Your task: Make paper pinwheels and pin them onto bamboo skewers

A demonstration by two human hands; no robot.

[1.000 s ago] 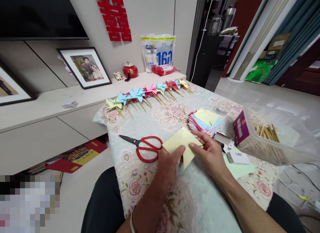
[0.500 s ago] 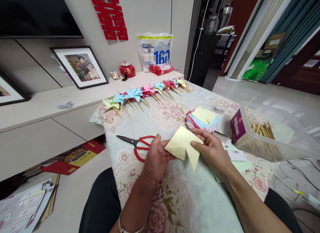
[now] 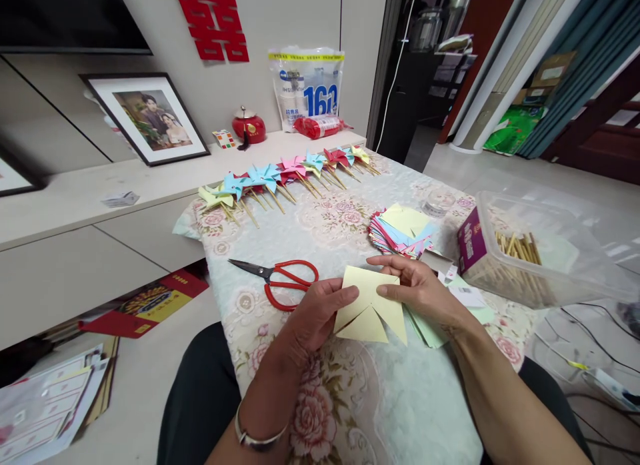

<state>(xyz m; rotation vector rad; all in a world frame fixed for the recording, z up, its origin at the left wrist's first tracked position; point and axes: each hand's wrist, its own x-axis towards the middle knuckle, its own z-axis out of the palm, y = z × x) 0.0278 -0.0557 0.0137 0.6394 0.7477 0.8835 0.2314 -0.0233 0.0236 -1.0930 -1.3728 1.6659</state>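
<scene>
1. Hidden or unclear: the lower left part of the yellow paper (image 3: 371,308) sits behind the left hand (image 3: 320,313); its cuts show as dark slits meeting near the centre. Print on the small box (image 3: 469,242) is unreadable. The clear plastic tub (image 3: 550,252) is cut off at the right edge.
2. Left hand: fingers curled, thumb (image 3: 345,296) on top of the sheet, pinching its left edge.
3. Right hand (image 3: 420,288): fingers closed on the sheet's upper right edge, index finger laid across the top.
4. Yellow paper: held just above the floral tablecloth (image 3: 350,398), between both hands, beside the red scissors (image 3: 280,278).
5. Coloured paper stack (image 3: 400,230) lies just beyond the right hand; pinwheels (image 3: 285,175) line the far edge.
</scene>
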